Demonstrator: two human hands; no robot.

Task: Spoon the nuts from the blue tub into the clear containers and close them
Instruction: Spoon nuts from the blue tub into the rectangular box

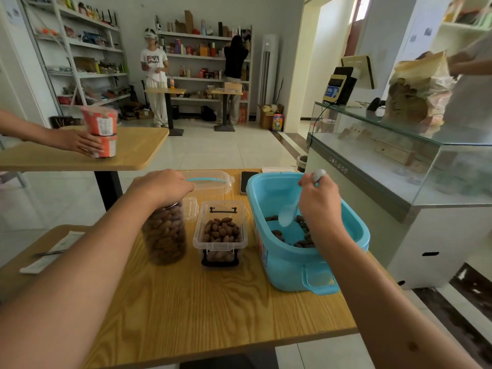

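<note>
A wooden table (213, 302) carries the work. At its right stands the blue tub (300, 262), a few nuts (302, 243) scattered on its floor. The right hand (318, 201) is closed around a pale spoon (288, 214) whose bowl dips into the tub. At the left a tall clear jar (165, 235), full of nuts, is gripped at its top by the left hand (162, 186). Between them sits an open clear box (219, 233), partly filled, with a clear lid (210, 181) lying behind it.
</note>
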